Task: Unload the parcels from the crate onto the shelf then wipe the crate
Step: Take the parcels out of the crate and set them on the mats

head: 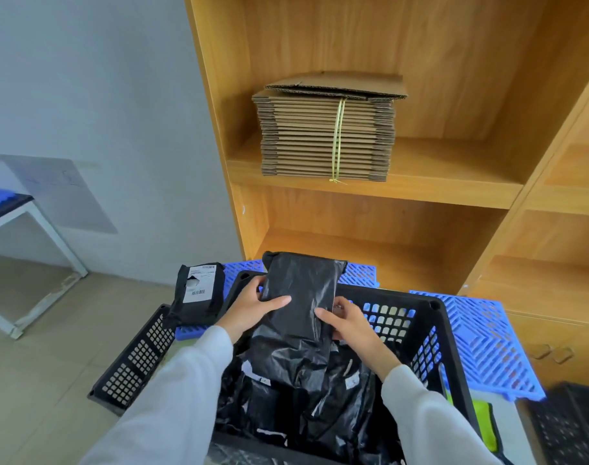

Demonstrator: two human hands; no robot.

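Note:
A black plastic crate (449,333) stands in front of me, filled with several black plastic parcels (306,397). I hold one black parcel (303,286) upright above the crate's far rim. My left hand (252,305) grips its left edge and my right hand (348,325) grips its lower right edge. The wooden shelf unit (420,176) rises just behind the crate, and its lowest compartment (387,250) lies directly behind the held parcel.
A tied stack of flat cardboard (326,135) fills the left of the middle shelf. Another black parcel with a white label (199,293) leans on a blue pallet (487,337). A crate lid (135,360) lies at the left, a white table leg (48,243) further left.

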